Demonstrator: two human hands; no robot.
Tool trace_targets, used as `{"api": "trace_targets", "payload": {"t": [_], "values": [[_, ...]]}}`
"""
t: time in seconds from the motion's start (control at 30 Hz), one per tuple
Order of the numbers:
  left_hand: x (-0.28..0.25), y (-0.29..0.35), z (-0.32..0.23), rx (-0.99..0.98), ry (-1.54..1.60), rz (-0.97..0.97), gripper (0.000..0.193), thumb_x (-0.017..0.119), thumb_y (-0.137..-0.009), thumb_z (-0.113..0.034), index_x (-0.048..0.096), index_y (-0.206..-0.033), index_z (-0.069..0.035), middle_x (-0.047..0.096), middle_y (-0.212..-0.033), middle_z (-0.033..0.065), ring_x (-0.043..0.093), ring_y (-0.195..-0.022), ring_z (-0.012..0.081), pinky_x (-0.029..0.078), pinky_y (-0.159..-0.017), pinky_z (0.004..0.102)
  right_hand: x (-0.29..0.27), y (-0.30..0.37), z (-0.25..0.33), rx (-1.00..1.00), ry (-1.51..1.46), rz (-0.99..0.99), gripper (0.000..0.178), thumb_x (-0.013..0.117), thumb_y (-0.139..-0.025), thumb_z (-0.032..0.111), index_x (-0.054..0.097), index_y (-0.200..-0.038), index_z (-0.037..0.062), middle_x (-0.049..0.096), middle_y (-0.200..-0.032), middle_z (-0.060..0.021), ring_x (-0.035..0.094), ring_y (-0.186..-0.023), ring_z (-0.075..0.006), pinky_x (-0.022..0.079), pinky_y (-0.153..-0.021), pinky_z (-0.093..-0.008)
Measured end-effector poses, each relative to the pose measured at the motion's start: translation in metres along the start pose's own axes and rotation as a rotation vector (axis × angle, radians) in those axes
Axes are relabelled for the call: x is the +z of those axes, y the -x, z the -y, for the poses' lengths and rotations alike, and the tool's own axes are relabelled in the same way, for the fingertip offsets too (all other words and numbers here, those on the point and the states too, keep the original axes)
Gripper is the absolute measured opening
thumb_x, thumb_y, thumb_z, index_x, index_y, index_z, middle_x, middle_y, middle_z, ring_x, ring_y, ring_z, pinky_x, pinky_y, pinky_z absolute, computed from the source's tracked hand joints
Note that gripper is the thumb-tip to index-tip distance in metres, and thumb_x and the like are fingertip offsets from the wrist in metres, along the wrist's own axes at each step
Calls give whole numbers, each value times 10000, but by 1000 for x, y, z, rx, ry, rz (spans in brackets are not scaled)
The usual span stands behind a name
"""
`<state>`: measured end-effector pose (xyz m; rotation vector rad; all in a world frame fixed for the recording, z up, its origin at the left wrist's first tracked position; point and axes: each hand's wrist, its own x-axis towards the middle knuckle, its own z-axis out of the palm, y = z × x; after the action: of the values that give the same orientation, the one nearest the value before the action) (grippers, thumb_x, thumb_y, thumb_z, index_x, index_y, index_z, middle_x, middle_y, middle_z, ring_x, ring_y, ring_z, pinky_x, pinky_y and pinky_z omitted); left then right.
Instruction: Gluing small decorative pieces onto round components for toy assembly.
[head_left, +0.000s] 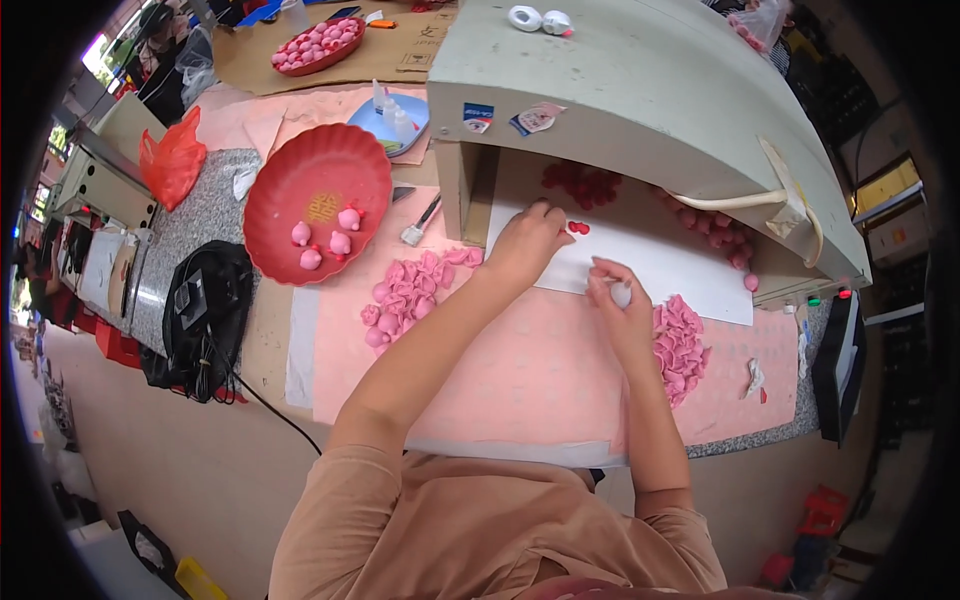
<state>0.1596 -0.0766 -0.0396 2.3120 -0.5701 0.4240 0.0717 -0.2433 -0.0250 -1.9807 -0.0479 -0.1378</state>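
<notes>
My left hand (pixel 535 243) reaches under the grey hood with its fingers drawn together. Just beyond its fingertips, small red pieces (pixel 578 228) lie on a white sheet (pixel 640 270); what the fingers pinch, if anything, is hidden. Close by on the right, my right hand (pixel 622 300) is closed around a small whitish rounded piece (pixel 621 294), mostly covered by the fingers. Pink soft pieces (pixel 410 285) are heaped beside my left forearm, a few of them ball-shaped. Another heap of pink ruffled pieces (pixel 681 350) sits right of my right wrist.
The grey hood (pixel 620 95) arches over the work spot. Under it are red pieces (pixel 583 185) and pink balls (pixel 715 228). A red scalloped tray (pixel 280 215) at left holds several pink pieces. Beyond it stand a blue dish (pixel 412 112) with bottles and a fuller red tray (pixel 318 46).
</notes>
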Motion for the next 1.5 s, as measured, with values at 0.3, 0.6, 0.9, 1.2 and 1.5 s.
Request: {"api": "trace_targets", "payload": {"t": [0.3,0.6,0.9,1.2,1.5], "values": [[-36,71,-29,-627,1287,146,184,654,-886,-152,621,-965,11,650,-813,39,627,-728,88,519,-644,226,31,17,17,195,-456,92,325,626,-889,70,575,-1198,-17,632,-992,-52,592,-912,-117,482,-823,-249],[-91,78,29,-141,-136,-28,167,663,-799,-137,683,-933,-39,640,-894,97,572,-881,281,449,-783,390,32,32,15,230,-522,101,334,619,-881,40,575,-1208,-16,627,-955,-38,600,-880,-118,484,-837,-244],[-104,71,28,-52,-168,-31,141,643,-831,-170,694,-880,-48,616,-880,99,577,-871,272,438,-775,397,31,41,7,252,-435,73,331,595,-890,43,560,-1207,-45,617,-1007,-71,595,-890,-141,502,-832,-269],[-72,107,-30,-351,845,197,195,526,-966,-197,512,-1087,-45,622,-833,59,633,-759,127,509,-645,268,43,50,32,92,-489,57,329,612,-886,48,557,-1199,-36,625,-1083,-91,588,-974,-143,476,-870,-267],[-47,107,-17,-447,1134,-14,269,587,-903,-35,488,-1146,28,594,-1112,127,610,-986,151,504,-858,261,43,36,23,91,-437,47,310,641,-860,19,600,-1167,1,638,-1078,-60,575,-1018,-122,450,-899,-248]]}}
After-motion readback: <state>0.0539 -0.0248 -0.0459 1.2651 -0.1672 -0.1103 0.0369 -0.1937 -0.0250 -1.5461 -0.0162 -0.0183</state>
